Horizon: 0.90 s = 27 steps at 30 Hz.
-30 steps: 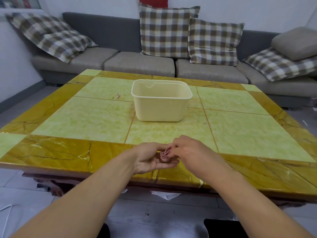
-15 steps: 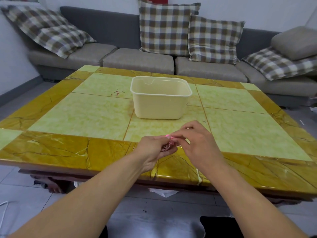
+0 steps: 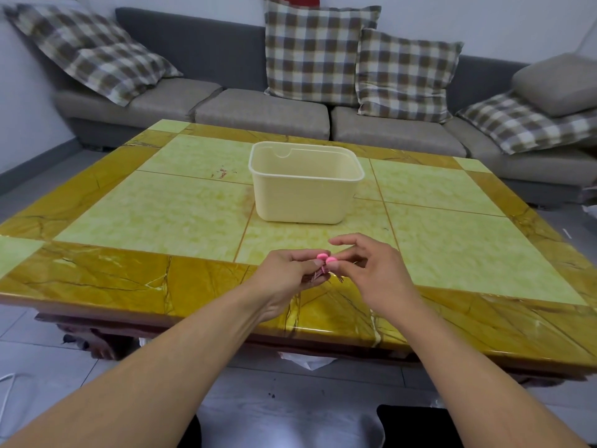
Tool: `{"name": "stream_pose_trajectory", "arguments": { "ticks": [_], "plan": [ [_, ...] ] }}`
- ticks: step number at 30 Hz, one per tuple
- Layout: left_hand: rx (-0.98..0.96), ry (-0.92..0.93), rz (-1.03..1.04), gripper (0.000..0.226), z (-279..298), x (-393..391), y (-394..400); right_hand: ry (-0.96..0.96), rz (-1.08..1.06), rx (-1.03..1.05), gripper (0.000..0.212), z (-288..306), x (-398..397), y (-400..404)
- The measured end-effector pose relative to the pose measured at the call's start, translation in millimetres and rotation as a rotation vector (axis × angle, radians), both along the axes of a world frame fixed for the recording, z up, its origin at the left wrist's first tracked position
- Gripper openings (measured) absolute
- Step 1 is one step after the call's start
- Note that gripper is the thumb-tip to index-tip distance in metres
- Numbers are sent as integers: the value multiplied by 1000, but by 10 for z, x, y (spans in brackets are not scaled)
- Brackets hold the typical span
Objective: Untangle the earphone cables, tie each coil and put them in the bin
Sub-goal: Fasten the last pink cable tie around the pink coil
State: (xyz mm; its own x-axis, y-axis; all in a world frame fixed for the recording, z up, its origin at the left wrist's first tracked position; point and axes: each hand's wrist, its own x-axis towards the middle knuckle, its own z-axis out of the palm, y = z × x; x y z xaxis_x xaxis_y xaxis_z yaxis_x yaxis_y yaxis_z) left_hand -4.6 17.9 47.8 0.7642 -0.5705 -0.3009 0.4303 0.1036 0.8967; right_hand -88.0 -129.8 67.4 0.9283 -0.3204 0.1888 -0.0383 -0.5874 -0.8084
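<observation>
The left hand (image 3: 286,273) is clenching a coiled pink earphone cable (image 3: 318,275) above the near edge of the table (image 3: 161,215), its two pink earbuds (image 3: 327,258) protruding from the grip. The right hand (image 3: 371,270) is hovering just beside them, fingers spread; its fingertips appear to be touching one bud, though this is unclear. The cream bin (image 3: 305,192) is standing beyond, well apart. Risk: the coil is springing loose if the tie is weak, or snagging on fingers during the transfer.

Left hand (image 3: 287,273) hides most of the earphone coil (image 3: 318,275)
</observation>
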Motion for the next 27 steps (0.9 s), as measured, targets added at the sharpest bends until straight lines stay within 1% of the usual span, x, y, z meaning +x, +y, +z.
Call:
{"name": "stream_pose_trajectory", "arguments": {
  "ticks": [2,6,9,13,15,20,24,27],
  "plan": [
    [8,-6,3,18,-8,6,7,26,13,27,25,-13,20,-30],
    [46,-38,21,20,-33,7,-15,18,20,-142,19,-26,32,-7],
    [41,-9,113,17,-55,17,-29,-12,30,-217,19,-19,52,0],
    [44,-43,149,9,-57,22,-19,-17,56,-151,19,-15,71,-20],
    [41,-73,129,10,-42,15,-11,-3,60,-84,18,-19,71,-44],
    [97,-172,-33,25,-20,5,-4,1,66,-45,16,-10,59,-98],
    [163,-217,-118,28,30,21,18,41,51,11,11,12,6,-98],
    [176,-215,-140,26,42,7,20,33,22,57,12,-1,-3,-70]
  ]
}}
